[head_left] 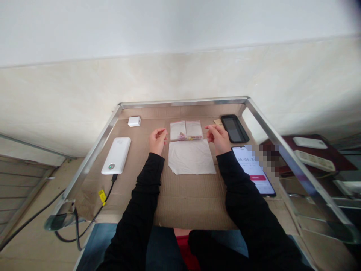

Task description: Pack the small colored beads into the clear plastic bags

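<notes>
Curling loosely, the left hand [157, 141] and right hand [217, 138] flank the clear plastic bag [186, 130], fingertips [165, 132] half-closed at its edges; any grip cannot be told.

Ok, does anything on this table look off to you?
One thing stands out: the lit phone lies at a skew on the right, with the right sleeve pressing against its edge. Beside it, a pixelated patch hides part of the view. Nothing looks spilled or damaged.

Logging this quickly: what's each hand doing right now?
Left hand: fingers closed in a pinch beside the plastic bag; no held item visible.
Right hand: fingers also closed in a pinch near the bag; no held item visible.
</notes>
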Demonstrator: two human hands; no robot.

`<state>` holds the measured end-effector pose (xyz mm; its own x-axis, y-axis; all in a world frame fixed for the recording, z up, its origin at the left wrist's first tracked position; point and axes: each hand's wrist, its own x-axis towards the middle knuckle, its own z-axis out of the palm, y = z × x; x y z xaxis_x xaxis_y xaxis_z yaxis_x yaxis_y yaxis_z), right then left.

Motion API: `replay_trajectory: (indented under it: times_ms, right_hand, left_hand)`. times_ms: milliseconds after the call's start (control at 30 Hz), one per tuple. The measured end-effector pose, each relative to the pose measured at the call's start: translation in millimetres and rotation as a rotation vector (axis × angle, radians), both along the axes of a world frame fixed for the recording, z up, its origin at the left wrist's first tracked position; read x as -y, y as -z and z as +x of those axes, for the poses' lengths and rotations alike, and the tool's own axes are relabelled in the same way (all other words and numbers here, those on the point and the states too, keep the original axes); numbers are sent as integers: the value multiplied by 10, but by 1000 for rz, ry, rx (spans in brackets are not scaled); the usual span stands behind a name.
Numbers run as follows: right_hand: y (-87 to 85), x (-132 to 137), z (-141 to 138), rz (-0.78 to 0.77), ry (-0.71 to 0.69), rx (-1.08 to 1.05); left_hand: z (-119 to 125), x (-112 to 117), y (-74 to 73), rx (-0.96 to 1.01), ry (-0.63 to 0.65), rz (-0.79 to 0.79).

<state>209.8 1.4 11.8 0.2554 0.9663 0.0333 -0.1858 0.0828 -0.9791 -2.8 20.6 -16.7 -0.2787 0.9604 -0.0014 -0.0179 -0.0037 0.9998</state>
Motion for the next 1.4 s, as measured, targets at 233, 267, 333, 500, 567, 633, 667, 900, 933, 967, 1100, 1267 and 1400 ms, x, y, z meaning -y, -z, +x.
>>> replay_trajectory:
  times_ms: [233,267,333,500,567,633,667,900,933,967,1100,1267,1400]
  right_hand:
    - [32,-7,8,13,-18,17]
    - [34,-7,9,13,-18,17]
    - [29,-6,6,12,-16,19]
    - [5,6,-5,4,-6,23]
    - [4,6,-6,5,-6,19]
    - [7,3,-5,5,-6,14]
    - [10,1,-4,4,-4,13]
    - [31,-9,7,14,-4,26]
    - [32,-9,7,14,-4,29]
    - [33,-8,6,14,-3,32]
    - [28,-4,4,10,0,36]
    - [21,1,3,17,-5,27]
    - [21,1,6,13,-5,27]
  left_hand:
    - [-3,1,0,-17,7,3]
    - [-1,2,-1,-15,6,4]
    - [3,5,-5,-16,3,4]
    - [13,16,-18,-27,4,10]
    - [15,19,-23,-30,10,9]
    - [15,20,-25,-29,13,8]
    - [15,19,-25,-29,12,7]
    - [9,9,-11,-31,12,1]
    - [9,8,-9,-30,13,1]
    - [9,9,-9,-30,13,1]
    - [12,14,-17,-31,11,1]
    - [14,15,-23,-30,11,5]
    - [10,13,-12,-27,16,2]
